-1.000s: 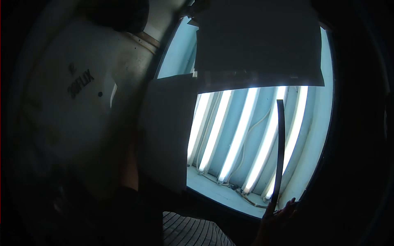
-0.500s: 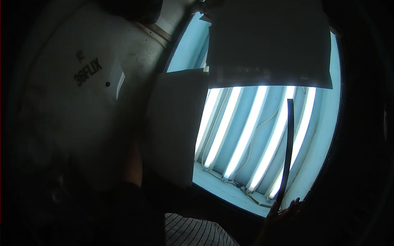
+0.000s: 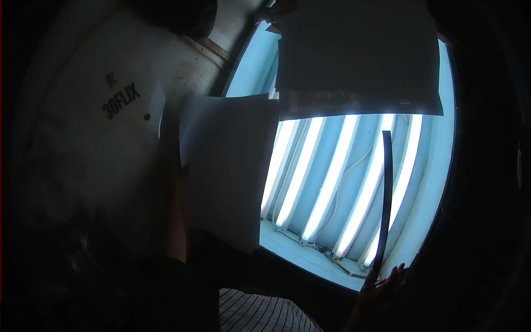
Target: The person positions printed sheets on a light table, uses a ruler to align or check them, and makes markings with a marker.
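A dark sheet point(image 3: 227, 166) lies over the left part of a lit box, its left side bent up and catching some light. My left forearm point(image 3: 178, 227) comes up beside that edge. My left hand point(image 3: 181, 176) is at the sheet's edge, but its fingers are lost in the dark. At the lower right corner of the box, my right hand point(image 3: 387, 283) is closed round the lower end of a long, narrow dark strip point(image 3: 387, 188). The strip stands out against the lit tubes, and some fingertips show beside it.
Several bright tubes point(image 3: 332, 177) and loose wiring point(image 3: 332, 257) lie inside the pale blue light box point(image 3: 434, 182). Another dark sheet point(image 3: 359, 55) covers its far part. At left is a pale, stained panel point(image 3: 83, 138). Striped cloth point(image 3: 260, 310) shows at the bottom.
The near sheet's left edge has spread leftward and bent up, catching more light. My left forearm shows a little further up. My right hand and the strip have hardly moved.
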Action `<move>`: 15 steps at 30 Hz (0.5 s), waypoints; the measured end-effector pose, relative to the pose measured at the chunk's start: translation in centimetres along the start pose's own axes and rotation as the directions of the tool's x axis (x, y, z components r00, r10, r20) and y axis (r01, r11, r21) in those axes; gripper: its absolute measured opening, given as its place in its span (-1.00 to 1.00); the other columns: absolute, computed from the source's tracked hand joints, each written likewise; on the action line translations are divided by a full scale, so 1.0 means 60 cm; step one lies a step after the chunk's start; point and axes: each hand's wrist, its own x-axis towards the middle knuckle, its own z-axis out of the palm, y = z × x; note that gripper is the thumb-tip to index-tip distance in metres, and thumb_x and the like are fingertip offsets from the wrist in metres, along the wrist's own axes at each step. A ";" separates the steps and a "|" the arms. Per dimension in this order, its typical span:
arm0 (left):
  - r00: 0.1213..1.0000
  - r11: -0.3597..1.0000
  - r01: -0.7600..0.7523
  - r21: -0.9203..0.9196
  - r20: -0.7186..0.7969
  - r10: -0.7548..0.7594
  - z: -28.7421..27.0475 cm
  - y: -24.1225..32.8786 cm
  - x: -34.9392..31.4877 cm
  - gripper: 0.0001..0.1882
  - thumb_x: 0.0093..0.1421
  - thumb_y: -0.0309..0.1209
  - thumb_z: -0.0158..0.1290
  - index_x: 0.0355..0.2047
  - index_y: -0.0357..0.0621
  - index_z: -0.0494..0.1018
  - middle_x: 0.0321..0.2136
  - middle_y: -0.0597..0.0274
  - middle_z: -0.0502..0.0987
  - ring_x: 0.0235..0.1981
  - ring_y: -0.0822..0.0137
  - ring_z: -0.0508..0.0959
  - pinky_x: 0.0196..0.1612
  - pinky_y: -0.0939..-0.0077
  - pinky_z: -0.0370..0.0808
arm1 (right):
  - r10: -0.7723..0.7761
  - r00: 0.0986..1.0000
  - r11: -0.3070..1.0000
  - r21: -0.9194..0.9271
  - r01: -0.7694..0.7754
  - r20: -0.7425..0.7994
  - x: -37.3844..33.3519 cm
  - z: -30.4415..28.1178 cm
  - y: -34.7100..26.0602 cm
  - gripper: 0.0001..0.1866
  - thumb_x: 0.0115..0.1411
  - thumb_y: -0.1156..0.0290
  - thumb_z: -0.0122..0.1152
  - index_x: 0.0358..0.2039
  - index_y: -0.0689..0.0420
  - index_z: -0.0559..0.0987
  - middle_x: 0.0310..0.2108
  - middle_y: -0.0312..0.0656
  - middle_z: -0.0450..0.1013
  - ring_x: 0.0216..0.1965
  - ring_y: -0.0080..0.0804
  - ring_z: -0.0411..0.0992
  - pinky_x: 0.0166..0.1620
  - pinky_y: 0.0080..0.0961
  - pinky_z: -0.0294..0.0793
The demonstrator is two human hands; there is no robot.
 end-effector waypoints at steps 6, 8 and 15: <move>0.984 0.997 -0.073 -0.009 -0.161 0.070 -0.082 0.043 -0.084 -0.35 0.32 -0.06 0.07 0.20 -0.35 0.34 0.05 -0.03 0.51 0.05 0.10 0.51 0.11 0.26 0.45 | 0.081 0.989 0.990 -0.126 -0.065 0.125 -0.006 -0.026 -0.004 -0.28 0.25 -0.02 0.28 0.24 0.16 0.27 0.26 0.07 0.35 0.33 0.07 0.24 0.37 0.04 0.15; 0.993 0.989 -0.056 -0.138 -0.115 0.041 -0.062 0.148 -0.162 -0.24 0.28 0.02 0.09 0.24 -0.40 0.28 0.08 -0.10 0.50 0.07 0.07 0.51 0.12 0.28 0.45 | 0.144 0.977 0.984 -0.130 -0.124 0.155 0.000 -0.029 -0.002 -0.23 0.23 -0.05 0.30 0.25 0.16 0.27 0.27 0.08 0.34 0.33 0.07 0.24 0.37 0.04 0.16; 0.948 0.966 -0.008 -0.260 0.306 0.090 0.130 0.254 -0.255 -0.23 0.26 -0.04 0.14 0.36 -0.14 0.18 0.28 -0.01 0.33 0.28 0.04 0.34 0.27 0.19 0.33 | 0.607 0.794 0.760 0.283 -0.586 0.013 -0.090 0.051 0.090 -0.09 0.21 -0.03 0.35 0.37 0.23 0.17 0.29 0.19 0.22 0.33 0.05 0.22 0.29 -0.14 0.32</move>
